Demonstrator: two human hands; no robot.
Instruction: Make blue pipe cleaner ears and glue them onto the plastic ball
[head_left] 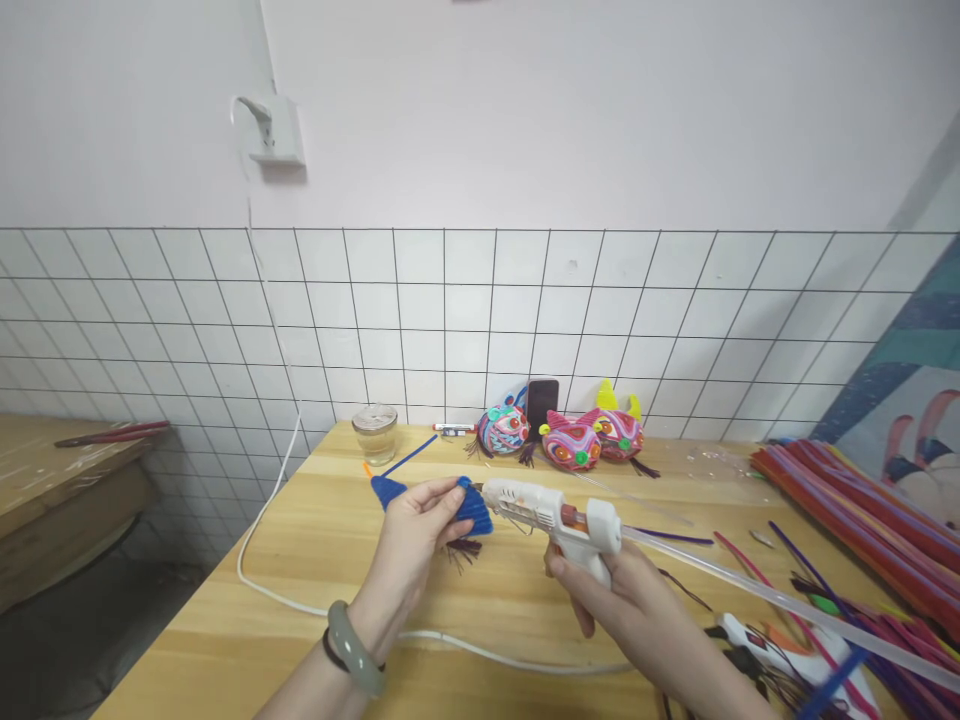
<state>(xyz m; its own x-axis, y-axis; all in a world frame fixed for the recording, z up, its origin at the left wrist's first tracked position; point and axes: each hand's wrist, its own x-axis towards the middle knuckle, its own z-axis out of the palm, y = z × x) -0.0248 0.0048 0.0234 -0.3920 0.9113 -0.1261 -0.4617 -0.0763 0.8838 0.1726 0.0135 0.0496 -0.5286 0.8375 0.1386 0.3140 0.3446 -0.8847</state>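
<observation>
My left hand [411, 535] is closed on a blue ribbed piece made of pipe cleaner [471, 505], held above the wooden table [300, 590]. My right hand [611, 590] grips the handle of a white hot glue gun [559, 515]. The gun's nozzle points left and sits right at the blue piece's edge. A long clear glue stick [750, 585] trails out of the gun's back toward the lower right. A blue pipe cleaner fan with a straight stem [390, 480] shows just behind my left hand.
Three colourful mask-like craft pieces [570, 440] and a dark phone [541, 405] stand against the tiled wall. A glass jar [375, 432] sits at the back left. A heap of red pipe cleaners [862, 500] fills the right side. A white cord [262, 520] loops across the table.
</observation>
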